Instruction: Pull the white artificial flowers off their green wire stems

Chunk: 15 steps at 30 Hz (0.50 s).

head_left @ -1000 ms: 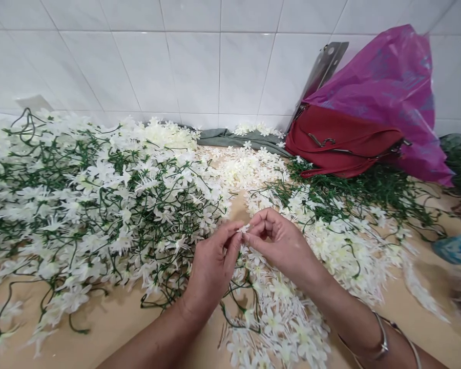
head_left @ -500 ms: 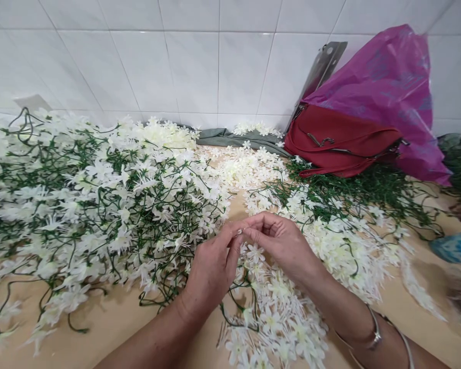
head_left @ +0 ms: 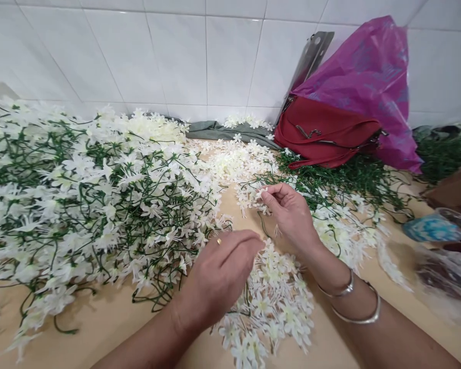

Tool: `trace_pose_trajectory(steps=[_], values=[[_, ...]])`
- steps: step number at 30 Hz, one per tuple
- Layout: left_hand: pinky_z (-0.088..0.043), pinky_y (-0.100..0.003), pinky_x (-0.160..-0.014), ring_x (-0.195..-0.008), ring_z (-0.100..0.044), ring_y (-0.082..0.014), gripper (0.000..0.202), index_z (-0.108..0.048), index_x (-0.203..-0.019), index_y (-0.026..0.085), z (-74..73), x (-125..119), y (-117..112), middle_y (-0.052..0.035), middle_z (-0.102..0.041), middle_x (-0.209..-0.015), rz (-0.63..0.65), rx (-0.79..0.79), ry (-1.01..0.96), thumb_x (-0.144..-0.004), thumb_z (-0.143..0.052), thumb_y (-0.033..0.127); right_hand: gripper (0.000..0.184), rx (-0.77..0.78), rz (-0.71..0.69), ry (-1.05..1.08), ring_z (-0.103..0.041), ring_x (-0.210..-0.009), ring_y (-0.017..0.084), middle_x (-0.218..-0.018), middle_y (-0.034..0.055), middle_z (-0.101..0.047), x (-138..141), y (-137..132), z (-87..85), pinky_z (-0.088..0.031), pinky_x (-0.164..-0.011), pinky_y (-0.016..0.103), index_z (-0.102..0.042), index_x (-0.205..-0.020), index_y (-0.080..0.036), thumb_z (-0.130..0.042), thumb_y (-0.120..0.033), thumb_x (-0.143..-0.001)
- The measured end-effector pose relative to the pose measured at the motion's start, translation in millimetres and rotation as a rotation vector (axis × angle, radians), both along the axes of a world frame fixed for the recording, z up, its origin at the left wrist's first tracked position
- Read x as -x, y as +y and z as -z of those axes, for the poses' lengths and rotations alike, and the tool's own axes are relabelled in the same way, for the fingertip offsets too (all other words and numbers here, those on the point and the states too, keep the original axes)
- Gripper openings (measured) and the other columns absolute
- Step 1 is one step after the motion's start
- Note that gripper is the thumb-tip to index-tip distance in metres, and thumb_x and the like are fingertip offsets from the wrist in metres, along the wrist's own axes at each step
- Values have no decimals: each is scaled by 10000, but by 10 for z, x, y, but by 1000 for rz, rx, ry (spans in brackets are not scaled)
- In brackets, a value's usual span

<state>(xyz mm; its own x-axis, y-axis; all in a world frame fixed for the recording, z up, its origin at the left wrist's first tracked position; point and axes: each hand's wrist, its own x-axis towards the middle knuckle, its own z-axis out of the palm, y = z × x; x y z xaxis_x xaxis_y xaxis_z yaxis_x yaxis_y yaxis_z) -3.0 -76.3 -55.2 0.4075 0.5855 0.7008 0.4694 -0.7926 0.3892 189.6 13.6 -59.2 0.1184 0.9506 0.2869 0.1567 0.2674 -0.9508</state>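
My right hand pinches a small white artificial flower between thumb and forefinger, above the table. Pale thread-like stamens show just under that palm. Lower and to the left, my left hand is closed, its fingertips pressed together; whatever they hold is hidden from me. A thin green stem curves between the two hands. Beneath them lies a heap of white flower heads with long stamens. A large pile of white flowers on green stems fills the left side, close to my left hand.
Small yellowish-white blossoms lie farther back on the tan table. At the back right, a red handbag and a purple plastic bag rest beside green stems. A blue-patterned item sits at right.
My hands, together before, have parted. The right moved up and away with a white flower in its pinch; the left turned and stayed lower. The view shifted slightly right.
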Motion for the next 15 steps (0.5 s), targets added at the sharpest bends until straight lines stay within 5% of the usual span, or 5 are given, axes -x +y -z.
trace_pose_trajectory(steps=[5, 11, 15], values=[[-526, -416, -1064, -1165, -664, -219, 292, -599, -1292, 122, 85, -93, -56, -127, -707, -1287, 77, 3, 257, -1019, -511, 70, 184, 7, 6, -37, -626, -743, 182, -768, 0, -660, -44, 73, 107, -512, -750, 338, -591, -822, -238, -726, -362, -831], [-455, -524, -1126, -1361, -553, -289, 294, -616, -1317, 229, 196, -182, -22, -98, -628, -1435, -16, 86, 418, -1040, -530, 186, 164, -12, -3, -111, -573, -697, 160, -740, -15, -607, -45, 83, 141, -467, -695, 311, -572, -804, -230, -683, -341, -852], [-457, -559, -1108, -1352, -564, -338, 276, -639, -1275, 155, 214, -183, 3, -125, -679, -1372, -177, 96, 440, -1045, -537, 270, 152, -23, 3, -115, -573, -707, 165, -750, -8, -617, -53, 72, 115, -463, -695, 314, -572, -809, -230, -673, -330, -863]])
